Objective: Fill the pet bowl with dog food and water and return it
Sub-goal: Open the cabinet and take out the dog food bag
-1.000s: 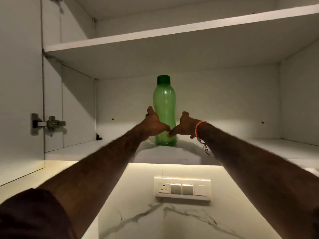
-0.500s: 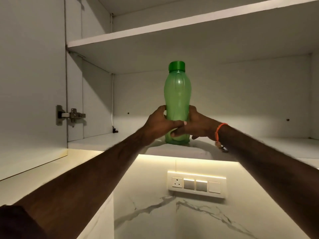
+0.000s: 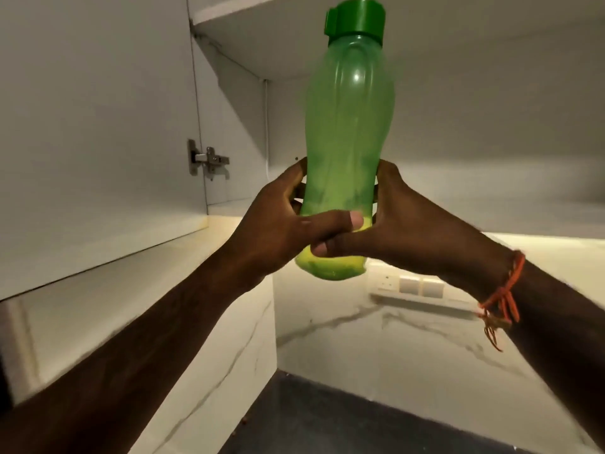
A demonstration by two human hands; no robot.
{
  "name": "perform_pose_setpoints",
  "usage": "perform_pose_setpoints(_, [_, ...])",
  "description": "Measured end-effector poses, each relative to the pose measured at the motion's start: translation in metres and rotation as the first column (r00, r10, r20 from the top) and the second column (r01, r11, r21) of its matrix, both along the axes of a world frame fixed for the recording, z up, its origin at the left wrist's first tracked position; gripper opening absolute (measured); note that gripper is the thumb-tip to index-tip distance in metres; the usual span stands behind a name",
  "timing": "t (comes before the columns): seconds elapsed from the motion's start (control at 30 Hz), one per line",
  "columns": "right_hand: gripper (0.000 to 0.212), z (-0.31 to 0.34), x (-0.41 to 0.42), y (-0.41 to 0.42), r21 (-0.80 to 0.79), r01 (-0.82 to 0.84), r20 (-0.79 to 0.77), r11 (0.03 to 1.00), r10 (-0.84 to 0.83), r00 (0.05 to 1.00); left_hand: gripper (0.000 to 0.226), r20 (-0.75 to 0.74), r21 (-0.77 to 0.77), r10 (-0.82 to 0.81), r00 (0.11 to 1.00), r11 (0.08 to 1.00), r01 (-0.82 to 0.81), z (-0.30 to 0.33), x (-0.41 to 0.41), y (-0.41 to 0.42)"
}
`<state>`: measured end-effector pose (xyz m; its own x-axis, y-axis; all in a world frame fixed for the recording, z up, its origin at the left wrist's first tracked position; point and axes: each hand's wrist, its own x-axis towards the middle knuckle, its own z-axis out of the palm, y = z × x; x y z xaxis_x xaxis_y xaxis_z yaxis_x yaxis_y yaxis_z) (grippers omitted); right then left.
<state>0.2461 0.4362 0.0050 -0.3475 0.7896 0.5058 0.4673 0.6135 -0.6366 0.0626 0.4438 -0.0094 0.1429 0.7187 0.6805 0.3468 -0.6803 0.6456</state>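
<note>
So the translucent green plastic bottle (image 3: pixel 348 126) with the darker green flip cap (image 3: pixel 356 16) is up in the air right in the middle of the view, pretty much upright with a slight lean, held out in front of the open white wall cabinet (image 3: pixel 98 126) and clear of its shelf. Both hands have it down near the base: the left hand (image 3: pixel 278 231) is wrapped round the lower left side with its thumb lying across the front, and the right hand (image 3: pixel 402 221) is curled round the lower right side, its thumb tucked under the left one so the two thumbs touch. The bottom of the bottle pokes out below them, lit yellowish. There's an orange thread bracelet (image 3: pixel 501 296) on the right wrist. A metal hinge (image 3: pixel 208 160) sits on the cabinet door off to the left, a white switch and socket panel (image 3: pixel 415 286) is on the marble-look wall just below the bottle, and a dark countertop (image 3: pixel 360 421) is down at the bottom
</note>
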Motion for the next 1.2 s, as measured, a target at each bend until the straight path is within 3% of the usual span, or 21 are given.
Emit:
perform_pose_setpoints(0.1, [0.127,-0.047,-0.022,-0.014,-0.022,-0.018,0.014,1.0,0.018,1.0,0.081,-0.021,-0.058,0.041,0.999,0.997,-0.043,-0.045,-0.026,-0.02])
perform_pose_setpoints(0.3, [0.127,-0.169,-0.059,-0.021,0.03,-0.021,0.13,0.999,0.016,0.991,0.105,-0.119,-0.266,0.119,0.986,0.953,-0.147,-0.159,-0.077,-0.035])
perform_pose_setpoints(0.4, [0.121,-0.237,-0.073,-0.025,-0.079,0.013,0.172,0.997,0.001,0.985,0.11,-0.225,-0.321,0.12,0.967,0.928,-0.19,-0.22,-0.091,-0.039])
perform_pose_setpoints(0.6, [0.106,-0.357,-0.095,-0.031,-0.339,0.132,0.215,0.931,-0.06,0.975,0.091,-0.239,-0.504,0.055,0.969,0.846,-0.173,-0.335,-0.11,-0.035])
perform_pose_setpoints(0.73, [0.095,-0.408,-0.104,-0.037,-0.426,0.169,0.232,0.889,-0.073,0.97,0.086,-0.277,-0.57,0.041,0.96,0.797,-0.199,-0.397,-0.122,-0.03])
perform_pose_setpoints(0.93, [0.093,-0.447,-0.116,-0.032,-0.525,0.19,0.211,0.83,-0.09,0.973,0.086,-0.214,-0.657,0.033,0.976,0.735,-0.169,-0.448,-0.128,-0.03])
perform_pose_setpoints(1.07, [0.092,-0.452,-0.121,-0.029,-0.548,0.216,0.183,0.808,-0.136,0.974,0.085,-0.183,-0.69,0.006,0.983,0.711,-0.133,-0.444,-0.127,-0.029])
perform_pose_setpoints(1.13, [0.092,-0.452,-0.121,-0.028,-0.544,0.227,0.188,0.808,-0.146,0.971,0.085,-0.249,-0.69,0.013,0.968,0.7,-0.187,-0.43,-0.123,-0.034])
perform_pose_setpoints(1.2, [0.094,-0.452,-0.118,-0.029,-0.535,0.248,0.21,0.808,-0.157,0.965,0.075,-0.416,-0.676,0.029,0.909,0.659,-0.331,-0.413,-0.118,-0.043])
